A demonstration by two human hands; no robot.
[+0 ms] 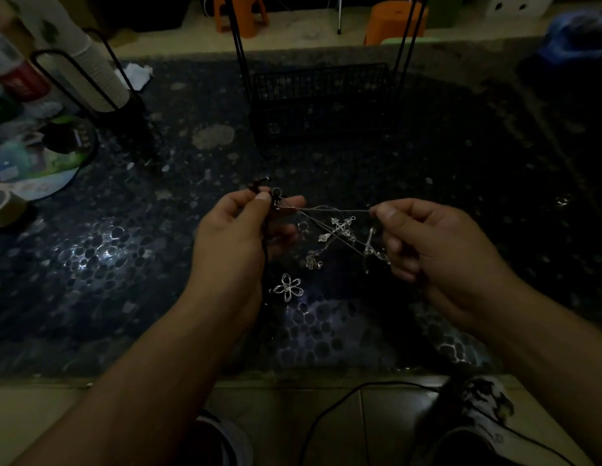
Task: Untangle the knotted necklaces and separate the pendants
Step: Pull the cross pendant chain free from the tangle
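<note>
Thin necklace cords [329,213] stretch between my two hands above a dark pebble-patterned table [158,264]. My left hand [239,237] pinches the knotted end of the cords with a small dark ring at its thumb tip. My right hand [430,243] pinches the other end of the cords between thumb and forefinger. A silver cross pendant [338,228] hangs on the cords between the hands, with more small silver pendants [313,260] below it. A silver flower pendant [287,288] dangles lower, under my left hand, on a dark cord.
A black wire basket [321,99] stands at the back centre. At the left are a stack of paper cups in a black holder [91,75], a round tray with bottles [40,156] and a roll of tape [3,206]. A black cable [326,415] crosses the floor.
</note>
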